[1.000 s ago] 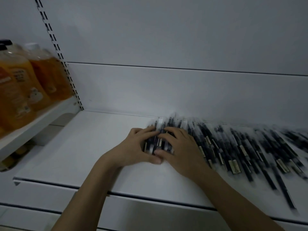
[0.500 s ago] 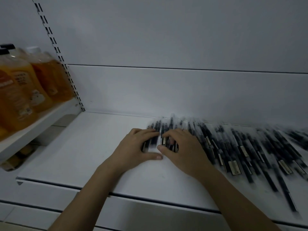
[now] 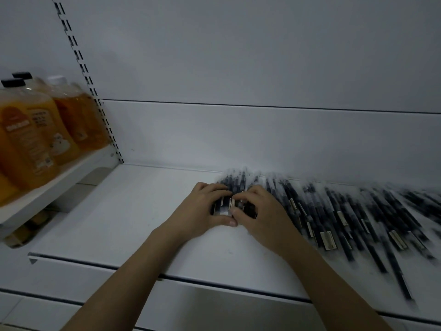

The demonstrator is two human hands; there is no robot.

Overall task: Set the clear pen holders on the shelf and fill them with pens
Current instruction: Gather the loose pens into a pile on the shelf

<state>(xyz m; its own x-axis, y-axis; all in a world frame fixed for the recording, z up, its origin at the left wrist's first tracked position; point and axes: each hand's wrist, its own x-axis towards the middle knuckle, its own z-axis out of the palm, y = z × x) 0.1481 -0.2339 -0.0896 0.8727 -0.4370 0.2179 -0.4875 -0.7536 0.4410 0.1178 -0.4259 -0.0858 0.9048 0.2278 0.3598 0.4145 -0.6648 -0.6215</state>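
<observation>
Dark pens lay in a loose row along the white shelf. Left hand and right hand both curled round a bunch at the row's left end, probably squaring it. No holders in view.

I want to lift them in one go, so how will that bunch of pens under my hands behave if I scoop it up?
The pens look thin and stiff, so they should lift without bending. They lie loose side by side, so some will likely slide or roll out. Left hand and right hand curl round them from both sides, which should help.
</observation>
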